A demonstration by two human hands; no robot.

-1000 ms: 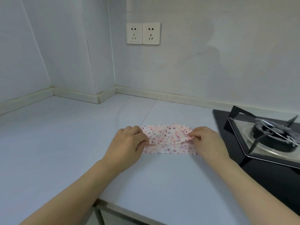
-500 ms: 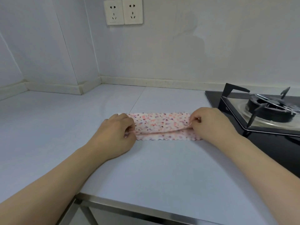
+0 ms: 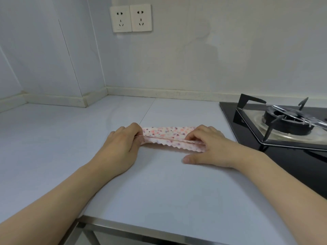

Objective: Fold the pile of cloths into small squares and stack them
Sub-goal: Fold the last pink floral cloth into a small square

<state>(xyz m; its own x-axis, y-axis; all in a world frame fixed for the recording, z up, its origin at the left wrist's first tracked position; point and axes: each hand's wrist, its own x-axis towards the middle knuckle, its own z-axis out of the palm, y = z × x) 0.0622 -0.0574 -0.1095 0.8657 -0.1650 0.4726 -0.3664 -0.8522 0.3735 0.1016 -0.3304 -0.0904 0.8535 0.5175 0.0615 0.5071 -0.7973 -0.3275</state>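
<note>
One spotted cloth [image 3: 168,137] lies on the pale worktop [image 3: 159,188], folded into a long narrow strip running left to right, roughly midway between the back wall edge and the front edge, nearer the right side. Pattern: small pink, red and purple dots on white; the near edge of the strip is scalloped. A folded layer lies over the strip, its edge running lengthwise down the middle. Left hand [image 3: 122,145] sits at the strip's left end — fingers curled, pinching the layered edge there. Right hand [image 3: 210,147] covers the right end, fingers bent and pinching the fold line, thumb stretched flat on the worktop just in front of the cloth. Both forearms reach in from the front edge, bare. Just right of the cloth, a black glass hob [image 3: 283,156] is set into the worktop's right side; its burner [image 3: 288,122] with dark pan supports stands well apart from the hands. Two white wall sockets [image 3: 131,18] are mounted side by side above the back edge. A metal frame rail [image 3: 141,228] shows beneath the front edge — a worktop seam runs from the back edge toward the left hand.
</note>
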